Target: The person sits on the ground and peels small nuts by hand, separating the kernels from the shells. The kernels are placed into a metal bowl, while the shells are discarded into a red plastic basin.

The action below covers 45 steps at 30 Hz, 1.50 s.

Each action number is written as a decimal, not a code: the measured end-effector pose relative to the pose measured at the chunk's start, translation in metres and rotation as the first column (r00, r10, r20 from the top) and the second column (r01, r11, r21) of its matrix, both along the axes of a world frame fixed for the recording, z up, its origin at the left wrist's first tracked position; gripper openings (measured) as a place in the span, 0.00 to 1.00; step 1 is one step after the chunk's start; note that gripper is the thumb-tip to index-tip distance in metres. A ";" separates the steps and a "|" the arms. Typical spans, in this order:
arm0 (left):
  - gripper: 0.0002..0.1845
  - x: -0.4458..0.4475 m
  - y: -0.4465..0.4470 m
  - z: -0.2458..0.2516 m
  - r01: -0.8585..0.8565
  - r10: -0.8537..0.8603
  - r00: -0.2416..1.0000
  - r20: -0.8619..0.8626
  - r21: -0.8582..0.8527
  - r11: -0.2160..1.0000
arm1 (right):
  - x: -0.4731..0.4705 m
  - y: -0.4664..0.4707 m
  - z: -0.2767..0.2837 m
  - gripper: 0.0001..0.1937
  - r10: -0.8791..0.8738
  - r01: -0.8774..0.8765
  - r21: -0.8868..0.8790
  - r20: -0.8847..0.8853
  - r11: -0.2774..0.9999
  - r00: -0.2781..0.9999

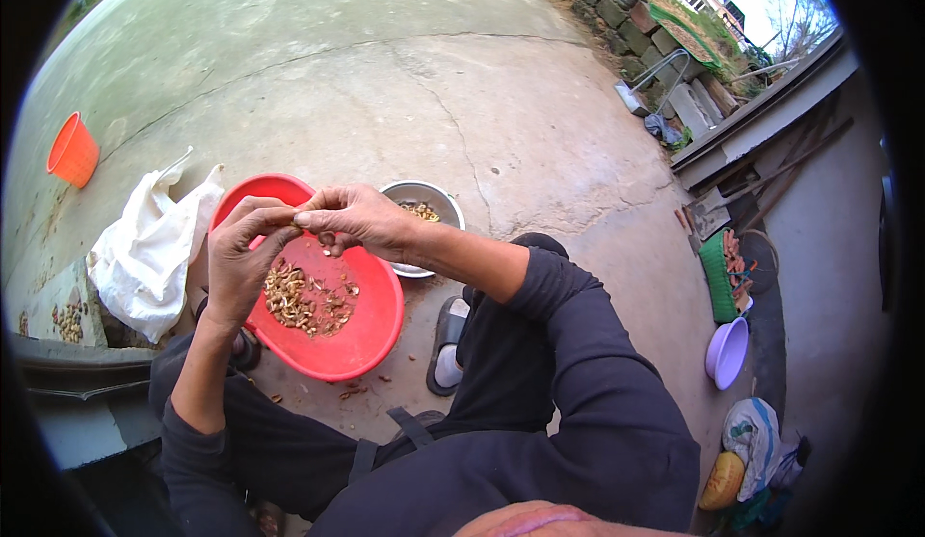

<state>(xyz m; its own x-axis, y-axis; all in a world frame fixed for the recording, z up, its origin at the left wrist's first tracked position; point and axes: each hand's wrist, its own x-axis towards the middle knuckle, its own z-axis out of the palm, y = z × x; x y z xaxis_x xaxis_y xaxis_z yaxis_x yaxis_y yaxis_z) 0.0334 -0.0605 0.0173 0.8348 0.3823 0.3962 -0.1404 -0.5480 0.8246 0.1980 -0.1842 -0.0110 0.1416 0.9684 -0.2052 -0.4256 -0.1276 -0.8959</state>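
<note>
Over the red plastic basin (376,320), my left hand (246,248) and my right hand (365,220) meet at the fingertips. They pinch a small yellowish piece (296,225), perhaps a pod, mostly hidden by the fingers. Below them, brown and pale pods and broken shells (293,295), which look like peanuts, lie heaped in the basin. A tiny white bit (327,252) shows at the curled fingers of my right hand. Behind my right wrist stands a metal bowl (457,212) with more yellowish pieces (420,210) in it, partly covered by my forearm.
A white sack (155,248) slumps left of the basin; an orange bucket (74,153) stands farther left. Shell bits (353,390) lie on the concrete near my slippered foot (448,356). Along the right wall are a green basket (715,277), a purple basin (726,353) and sacks (751,439).
</note>
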 end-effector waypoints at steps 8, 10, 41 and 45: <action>0.12 -0.001 0.001 -0.002 -0.003 0.003 1.000 -0.007 -0.022 1.000 | -0.003 0.004 -0.003 0.09 -0.017 0.020 0.031 -0.094 0.999 0.995; 0.13 0.000 -0.001 -0.001 -0.004 0.004 1.000 -0.010 -0.051 0.999 | -0.001 0.003 -0.004 0.08 -0.022 0.025 0.036 -0.086 0.999 0.996; 0.11 -0.001 0.001 0.005 -0.036 0.023 0.998 -0.056 -0.244 0.969 | 0.000 0.002 0.008 0.10 -0.036 0.038 0.066 -0.037 0.997 0.999; 0.11 -0.002 0.002 0.005 -0.034 0.020 0.998 -0.063 -0.232 0.972 | -0.001 0.002 0.010 0.09 -0.063 0.065 0.060 -0.034 0.996 0.997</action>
